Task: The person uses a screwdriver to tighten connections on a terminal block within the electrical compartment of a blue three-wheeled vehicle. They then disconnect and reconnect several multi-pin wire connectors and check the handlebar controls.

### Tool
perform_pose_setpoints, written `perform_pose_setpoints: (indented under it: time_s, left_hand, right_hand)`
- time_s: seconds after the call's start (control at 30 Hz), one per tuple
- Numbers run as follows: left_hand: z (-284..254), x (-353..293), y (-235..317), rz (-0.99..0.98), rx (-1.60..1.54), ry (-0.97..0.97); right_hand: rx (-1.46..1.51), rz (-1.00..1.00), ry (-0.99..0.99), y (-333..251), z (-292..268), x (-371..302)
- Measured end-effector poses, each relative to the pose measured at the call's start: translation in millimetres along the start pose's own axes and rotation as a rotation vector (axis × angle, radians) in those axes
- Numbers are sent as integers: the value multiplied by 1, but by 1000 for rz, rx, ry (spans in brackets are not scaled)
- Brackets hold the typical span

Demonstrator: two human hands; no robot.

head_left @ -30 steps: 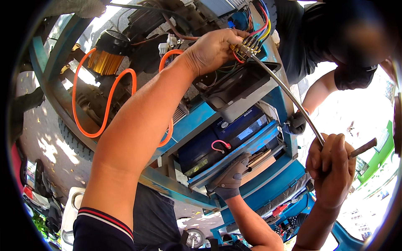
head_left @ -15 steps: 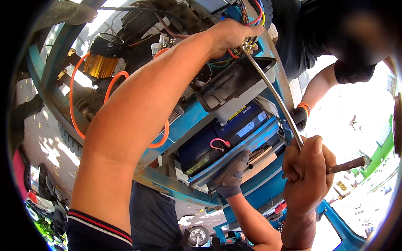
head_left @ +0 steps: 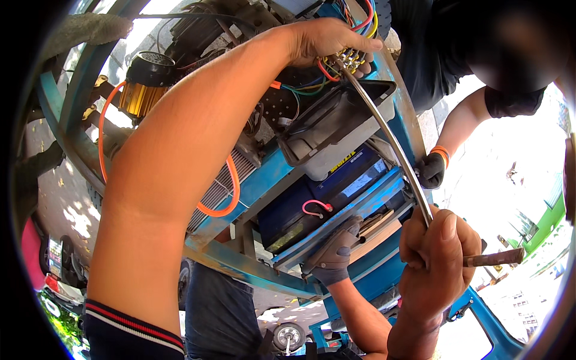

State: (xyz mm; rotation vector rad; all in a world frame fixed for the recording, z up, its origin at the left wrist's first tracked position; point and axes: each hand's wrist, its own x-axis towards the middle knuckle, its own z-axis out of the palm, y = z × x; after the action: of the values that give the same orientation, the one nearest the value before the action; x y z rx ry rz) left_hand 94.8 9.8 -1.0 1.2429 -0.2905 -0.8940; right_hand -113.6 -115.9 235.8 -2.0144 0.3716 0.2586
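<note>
With fingers curled round its lower end, the right hand [head_left: 437,247] points a metal rod [head_left: 389,135] up-left, across the right edge of an open bin [head_left: 321,165], to the terminal block [head_left: 351,62] gripped by the left hand [head_left: 324,41].

We see a long, slim, shiny metal rod [head_left: 386,125], slanting from its upper end near 1 o'clock of the view down toward 5 o'clock. Below, a rough brown bar [head_left: 495,258] juts toward 3 o'clock; how the two join is hidden from us. The rod's tip reaches the 8 o'clock side of a small terminal block [head_left: 355,61] with brassy metal contacts, partly covered. Pink, blue and yellow wires [head_left: 374,25] rise from it toward 12 o'clock.
</note>
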Motion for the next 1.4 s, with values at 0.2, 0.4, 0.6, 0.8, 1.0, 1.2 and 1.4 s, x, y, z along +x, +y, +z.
perform_pose_setpoints:
  time_s: [0.2, 0.4, 0.6, 0.8, 1.0, 1.2, 1.4]
  left_hand:
    - [6, 3, -12, 41, -147, 46]
    - [10, 2, -14, 12, -200, 98]
    - [12, 3, -20, 50, -276, 117]
    - [10, 3, -7, -27, -187, 116]
    - [10, 3, -13, -14, -240, 158]
    - [4, 2, -13, 8, -167, 54]
    - [-1, -30, -13, 6, -35, 201]
  right_hand:
    - [99, -42, 135, -1, 9, -5]
    - [181, 31, 236, -3, 19, -5]
    - [252, 66, 235, -6, 20, -2]
    - [48, 72, 170, 1, 2, -1]
    - [1, 28, 141, -5, -15, 5]
    - [146, -119, 80, -2, -47, -4]
    - [179, -188, 46, 30, -67, -31]
